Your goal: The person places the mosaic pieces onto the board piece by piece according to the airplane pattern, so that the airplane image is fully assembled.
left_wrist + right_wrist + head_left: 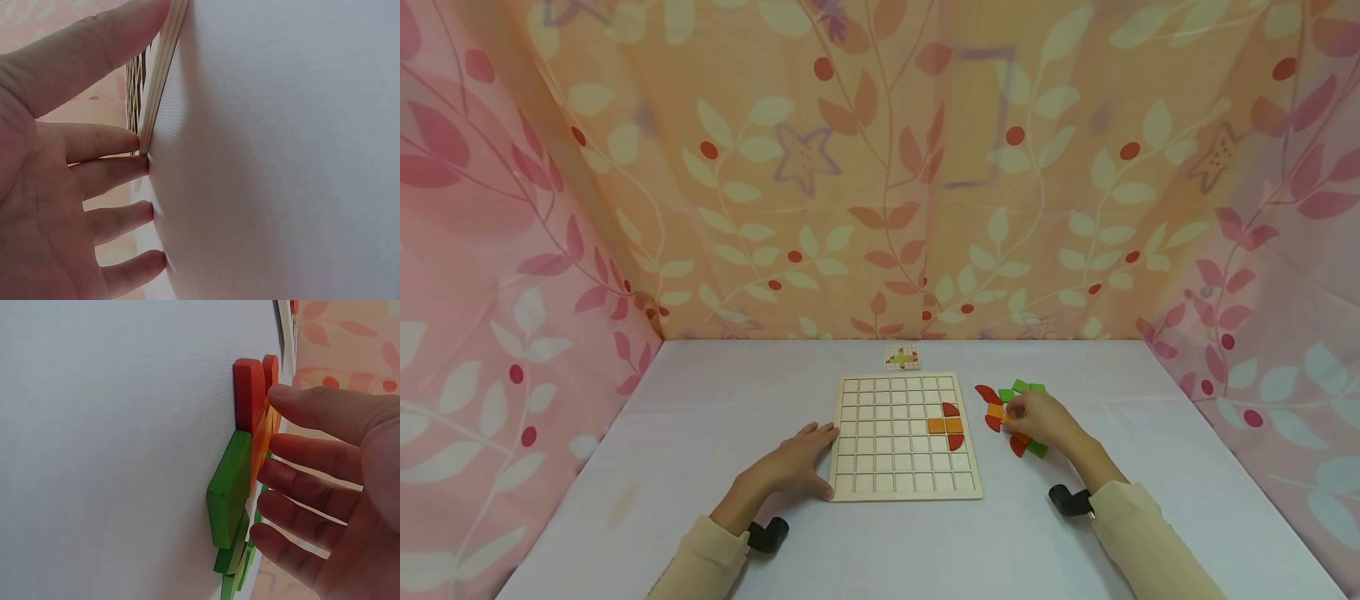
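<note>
A pale wooden grid board (885, 446) lies on the table. Two orange square tiles (936, 426) sit side by side in its right-hand cells, with a red quarter-round tile (951, 410) above and another (955, 442) below. My left hand (793, 462) rests along the board's left edge with fingers straight, the thumb (94, 56) at the near corner. Over a loose pile of tiles right of the board, my right hand (1043, 418) pinches an orange square tile (1006, 418) between thumb and fingertips. Close to those fingers lie a green tile (230, 484) and a red tile (249, 394).
Behind the board lies a small pattern card (902, 357). More red tiles (985, 392) and green tiles (1021, 385) lie around the right hand. A white cloth covers the table (737, 392); a floral curtain (880, 208) stands at the back and both sides.
</note>
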Demonstrator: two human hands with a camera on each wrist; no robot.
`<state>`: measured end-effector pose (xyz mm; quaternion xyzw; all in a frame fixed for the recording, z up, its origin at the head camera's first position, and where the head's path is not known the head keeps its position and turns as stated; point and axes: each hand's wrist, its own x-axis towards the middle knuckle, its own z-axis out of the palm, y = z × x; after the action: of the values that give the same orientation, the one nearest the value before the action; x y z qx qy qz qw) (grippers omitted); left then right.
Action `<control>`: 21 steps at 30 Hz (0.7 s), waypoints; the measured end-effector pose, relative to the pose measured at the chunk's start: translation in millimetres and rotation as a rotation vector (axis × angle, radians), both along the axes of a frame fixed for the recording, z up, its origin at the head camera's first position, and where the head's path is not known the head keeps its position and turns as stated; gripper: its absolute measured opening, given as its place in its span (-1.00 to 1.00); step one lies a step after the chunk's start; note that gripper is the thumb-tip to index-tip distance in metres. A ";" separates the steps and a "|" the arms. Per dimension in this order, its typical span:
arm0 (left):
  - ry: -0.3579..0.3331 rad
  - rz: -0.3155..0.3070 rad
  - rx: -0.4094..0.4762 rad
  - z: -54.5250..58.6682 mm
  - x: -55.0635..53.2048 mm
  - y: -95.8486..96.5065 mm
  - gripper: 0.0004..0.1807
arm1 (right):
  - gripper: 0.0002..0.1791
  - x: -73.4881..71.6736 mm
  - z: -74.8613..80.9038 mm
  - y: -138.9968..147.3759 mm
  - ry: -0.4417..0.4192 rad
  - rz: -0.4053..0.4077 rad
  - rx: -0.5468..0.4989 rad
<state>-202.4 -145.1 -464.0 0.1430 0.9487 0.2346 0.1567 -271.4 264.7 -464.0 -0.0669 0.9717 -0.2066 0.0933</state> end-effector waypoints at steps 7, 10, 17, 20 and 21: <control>-0.001 -0.004 -0.008 -1.4 1.2 -0.6 0.06 | -0.64 0.6 -3.4 -1.4 0.013 0.001 0.046; -0.004 -0.002 -0.011 -1.7 1.7 -0.5 0.06 | -0.68 2.5 -2.7 -2.9 0.021 0.001 0.048; -0.013 0.009 -0.007 0.3 2.7 0.4 0.05 | -0.74 6.1 0.8 -6.8 0.023 -0.022 0.044; -0.012 0.008 -0.001 2.2 2.1 0.5 0.05 | -0.75 6.2 2.1 -8.1 0.030 -0.028 0.049; -0.011 0.009 -0.002 2.7 1.9 0.4 0.05 | -0.75 5.9 2.1 -8.2 0.036 -0.029 0.054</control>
<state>-200.5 -144.6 -461.3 0.1374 0.9486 0.2352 0.1611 -265.5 256.5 -462.0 -0.0537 0.9793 -0.1804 0.0747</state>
